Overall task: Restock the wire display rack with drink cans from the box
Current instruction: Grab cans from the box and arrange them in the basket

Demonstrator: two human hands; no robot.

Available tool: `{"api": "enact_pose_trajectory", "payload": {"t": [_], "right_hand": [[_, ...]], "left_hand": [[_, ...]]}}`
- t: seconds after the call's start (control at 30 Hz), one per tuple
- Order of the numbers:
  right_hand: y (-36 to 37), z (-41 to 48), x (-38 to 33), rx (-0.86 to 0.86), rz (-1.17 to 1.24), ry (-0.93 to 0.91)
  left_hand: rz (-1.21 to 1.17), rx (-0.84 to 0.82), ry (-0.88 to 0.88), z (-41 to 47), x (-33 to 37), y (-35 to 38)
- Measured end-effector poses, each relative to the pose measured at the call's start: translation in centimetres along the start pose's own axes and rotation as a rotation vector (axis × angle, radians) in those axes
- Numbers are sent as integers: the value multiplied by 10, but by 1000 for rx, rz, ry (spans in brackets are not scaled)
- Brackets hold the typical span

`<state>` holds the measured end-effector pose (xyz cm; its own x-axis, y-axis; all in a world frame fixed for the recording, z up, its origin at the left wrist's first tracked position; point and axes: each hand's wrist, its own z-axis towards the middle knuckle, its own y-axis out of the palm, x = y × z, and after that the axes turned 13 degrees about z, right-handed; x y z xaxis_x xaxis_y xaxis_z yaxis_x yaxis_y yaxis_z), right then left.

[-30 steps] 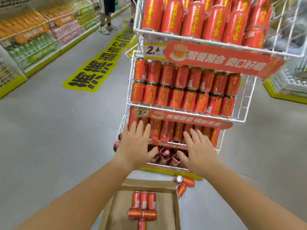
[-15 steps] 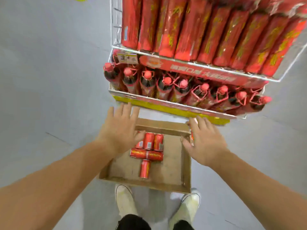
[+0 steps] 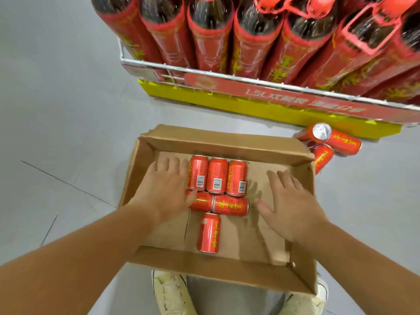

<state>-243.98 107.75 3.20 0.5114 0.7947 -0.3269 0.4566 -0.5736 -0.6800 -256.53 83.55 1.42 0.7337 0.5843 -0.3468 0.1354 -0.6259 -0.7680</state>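
Both sets of fingers point(image 3: 172, 165) are spread and hold nothing: the left hand point(image 3: 167, 192) at the left of the cans point(image 3: 217, 176), the right hand point(image 3: 293, 205) just beside them. The cans lie sideways in the middle of the box point(image 3: 227, 144). Round and loose, they could roll from a hasty grab.

Smooth grey floor point(image 3: 56, 105), evenly lit, crossed by thin dark seams point(image 3: 66, 183).

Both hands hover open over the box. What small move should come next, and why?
Probably lower both hands and grip the outer cans of the three-can row: the left hand and right hand are open, empty and flank the cans lying in the box.
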Motion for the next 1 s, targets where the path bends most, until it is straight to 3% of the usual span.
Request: {"api": "enact_pose_trajectory", "payload": {"t": [0.37,0.53,0.6,0.7,0.83,1.0], "right_hand": [[94,94,25,-19,152,76],[120,129,17,27,551,237],[125,138,13,57,742,297],[129,146,12,102,817,326],[127,151,17,120,824,363],[113,144,24,134,891,342]], "left_hand": [[-125,-132,-61,77,37,95],[-859,-294,-278,101,44,114],[-1066,-317,-305,104,50,119],[-1275,-342,-409,107,59,122],[-1343,-369,-487,111,69,122],[-1245,-314,-533,104,59,111]]}}
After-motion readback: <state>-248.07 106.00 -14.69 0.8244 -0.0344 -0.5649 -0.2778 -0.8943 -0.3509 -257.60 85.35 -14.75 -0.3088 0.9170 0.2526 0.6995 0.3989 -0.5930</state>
